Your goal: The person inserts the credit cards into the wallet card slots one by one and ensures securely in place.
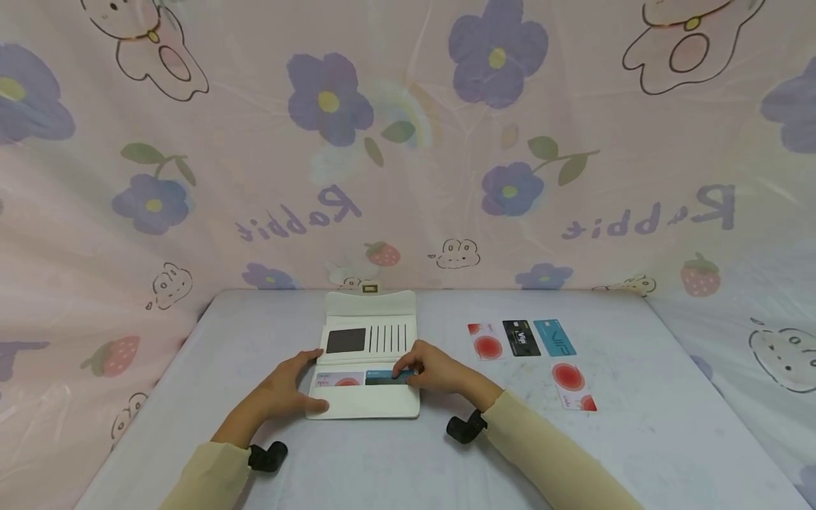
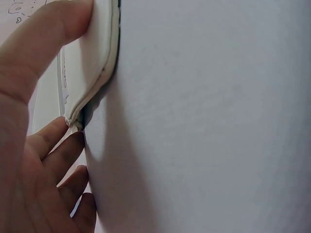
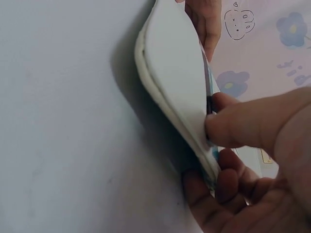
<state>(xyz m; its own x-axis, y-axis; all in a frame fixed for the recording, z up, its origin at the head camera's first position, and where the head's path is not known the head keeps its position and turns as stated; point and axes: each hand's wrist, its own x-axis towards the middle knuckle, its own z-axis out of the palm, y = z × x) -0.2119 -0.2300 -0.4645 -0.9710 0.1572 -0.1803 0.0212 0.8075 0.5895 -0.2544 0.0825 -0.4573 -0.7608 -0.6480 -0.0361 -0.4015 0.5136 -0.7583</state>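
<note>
A white wallet (image 1: 365,402) lies unfolded on the table, its clasp flap (image 1: 370,304) turned away at the far side. My left hand (image 1: 283,388) holds its left edge, the thumb on the near pocket panel and the fingertips at the fold, as the left wrist view shows. At the right edge my right hand (image 1: 435,368) grips the near pocket, thumb on its front. The index finger is at the cards behind the pocket lip, and other fingers reach below the edge. A pink-and-white card (image 1: 339,380) and a teal card (image 1: 379,373) with a dark one before it show in the pocket.
Right of the wallet lie a red-and-white card (image 1: 487,346), a black VIP card (image 1: 521,338) and a blue VIP card (image 1: 555,337) in a row. Another red-and-white card (image 1: 569,377) lies nearer. A patterned curtain (image 1: 421,177) rises behind the white table (image 1: 357,460).
</note>
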